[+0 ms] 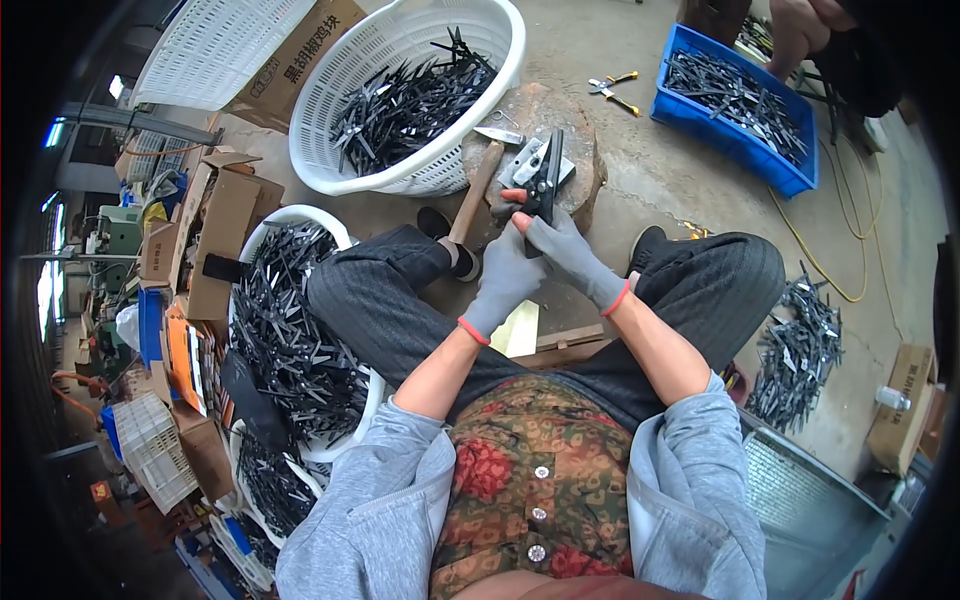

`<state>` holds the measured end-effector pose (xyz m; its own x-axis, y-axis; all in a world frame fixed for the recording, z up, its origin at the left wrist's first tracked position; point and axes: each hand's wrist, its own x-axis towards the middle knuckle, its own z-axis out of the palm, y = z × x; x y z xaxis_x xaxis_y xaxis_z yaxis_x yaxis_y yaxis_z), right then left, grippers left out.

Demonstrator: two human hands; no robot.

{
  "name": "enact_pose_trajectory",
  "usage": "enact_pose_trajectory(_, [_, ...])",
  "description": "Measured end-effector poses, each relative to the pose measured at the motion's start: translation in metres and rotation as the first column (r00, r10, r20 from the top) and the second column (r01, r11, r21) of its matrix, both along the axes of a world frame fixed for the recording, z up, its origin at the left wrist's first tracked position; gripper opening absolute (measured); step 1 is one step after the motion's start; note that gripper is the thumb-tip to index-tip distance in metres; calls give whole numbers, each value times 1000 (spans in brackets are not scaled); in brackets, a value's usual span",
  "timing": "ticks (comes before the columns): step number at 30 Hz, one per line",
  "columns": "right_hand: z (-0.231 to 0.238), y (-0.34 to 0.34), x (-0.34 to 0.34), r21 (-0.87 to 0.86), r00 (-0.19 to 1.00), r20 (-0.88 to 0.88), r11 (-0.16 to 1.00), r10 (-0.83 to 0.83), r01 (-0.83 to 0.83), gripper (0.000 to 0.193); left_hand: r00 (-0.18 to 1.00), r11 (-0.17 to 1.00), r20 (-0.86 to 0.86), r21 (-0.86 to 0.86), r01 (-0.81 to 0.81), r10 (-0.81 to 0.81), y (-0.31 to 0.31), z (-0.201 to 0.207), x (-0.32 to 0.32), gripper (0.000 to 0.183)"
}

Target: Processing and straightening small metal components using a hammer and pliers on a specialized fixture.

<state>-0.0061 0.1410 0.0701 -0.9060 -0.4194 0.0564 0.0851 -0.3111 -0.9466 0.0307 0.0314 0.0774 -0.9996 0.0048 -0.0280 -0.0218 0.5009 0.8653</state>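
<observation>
Both my hands wear grey gloves with red cuffs and bare fingertips. Between them, over a stump [530,107], they grip a black scissor-like tool [544,190] that points away from me. My left hand [511,272] closes around its near end, thumb up. Against it, my right hand [573,252] is closed on the same tool from the right. Just beyond, a metal block [563,170] sits on the stump, partly hidden by the tool. A hammer [478,190] with a wooden handle leans at the stump's left side, its head on top.
A white basket [310,130] of black scissor-like pieces stands far left; another white basket [372,400] of them is by my left knee. At far right is a blue crate [735,140], near another person's hand [795,35]. Yellow-handled pliers [612,92] and a heap of pieces [797,355] lie on the floor.
</observation>
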Motion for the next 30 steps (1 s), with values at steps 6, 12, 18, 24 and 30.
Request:
enact_pose_trajectory(6, [-2,-4,0,67,995,75,995,68,-73,40,977,984,-138,-99,149,-162,-12,-21,-2,29])
enact_pose_trajectory(12, [-3,-6,6,98,997,44,993,59,-63,46,968,976,-136,31,215,-209,-22,-40,-4,30])
enact_pose_trajectory(18, [0,-9,9,130,995,55,987,86,-92,48,972,953,-54,191,236,-230,-28,-40,-2,38])
enact_pose_trajectory(24, [0,1,2,72,981,77,980,179,-185,41,847,831,304,497,249,-435,-41,-20,0,43])
enact_pose_trajectory(30, [-27,10,1,141,992,95,987,-87,73,27,743,702,182,527,479,-644,-65,3,-8,52])
